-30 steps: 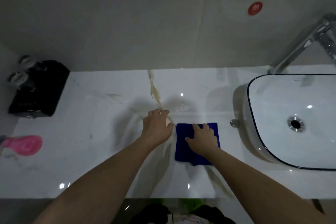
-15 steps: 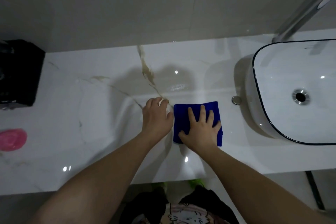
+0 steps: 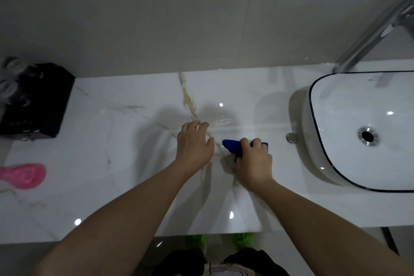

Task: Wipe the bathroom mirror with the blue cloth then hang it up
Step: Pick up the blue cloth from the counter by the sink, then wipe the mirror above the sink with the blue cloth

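blue cloth point(image 3: 233, 146), white veined counter point(image 3: 112, 152), pink brush point(image 3: 23, 175)

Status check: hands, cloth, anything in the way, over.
Right hand has a grip on the bunched blue cloth. Left hand open, flat on the counter. Sink to the right; nothing blocking.

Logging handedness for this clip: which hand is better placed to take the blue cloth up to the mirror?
Right. The right hand already grips the bunched blue cloth on the counter, so it can probably just lift it. The left hand rests open beside the cloth, holding nothing.
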{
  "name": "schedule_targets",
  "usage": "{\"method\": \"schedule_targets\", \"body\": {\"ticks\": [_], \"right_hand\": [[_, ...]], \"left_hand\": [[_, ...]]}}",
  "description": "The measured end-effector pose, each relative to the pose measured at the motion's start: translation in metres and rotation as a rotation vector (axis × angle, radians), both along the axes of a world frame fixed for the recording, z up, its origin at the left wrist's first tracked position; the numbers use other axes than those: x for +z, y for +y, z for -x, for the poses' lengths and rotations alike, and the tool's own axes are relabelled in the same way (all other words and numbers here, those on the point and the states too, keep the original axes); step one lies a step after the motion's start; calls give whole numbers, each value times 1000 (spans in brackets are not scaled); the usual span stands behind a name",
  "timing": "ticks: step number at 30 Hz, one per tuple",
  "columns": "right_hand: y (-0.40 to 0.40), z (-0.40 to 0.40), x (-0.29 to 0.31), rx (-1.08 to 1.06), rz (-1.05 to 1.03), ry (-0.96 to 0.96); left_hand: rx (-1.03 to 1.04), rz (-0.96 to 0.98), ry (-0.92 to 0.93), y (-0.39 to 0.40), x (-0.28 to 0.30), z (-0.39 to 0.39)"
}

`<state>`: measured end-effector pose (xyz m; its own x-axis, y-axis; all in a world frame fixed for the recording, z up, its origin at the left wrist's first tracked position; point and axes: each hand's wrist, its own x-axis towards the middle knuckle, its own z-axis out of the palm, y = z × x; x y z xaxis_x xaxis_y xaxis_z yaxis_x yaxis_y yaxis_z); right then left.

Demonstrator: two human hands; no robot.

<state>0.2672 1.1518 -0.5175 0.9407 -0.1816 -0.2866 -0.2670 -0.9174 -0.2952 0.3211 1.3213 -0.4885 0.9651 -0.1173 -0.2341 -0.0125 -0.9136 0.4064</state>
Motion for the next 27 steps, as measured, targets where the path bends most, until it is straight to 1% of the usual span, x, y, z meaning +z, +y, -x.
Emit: {"method": "schedule_targets", "body": {"ticks": [5,10,15,22,27], "right_hand": [[14,-40,47,23,-53,-207],[35,-89,112,37,-85,-475],[49,-129,172,72,-88,-684],[68,-171,249,87,-127,-851],[77,-200,283,6,-229,-893]], "left_hand": [[55,28,-147,6,53,-34],[76,66,-283,18,124,-72],[108,88,-427,34,190,-101],[131,111,-599,47,258,-135],[139,107,-691,57,281,-154]]}}
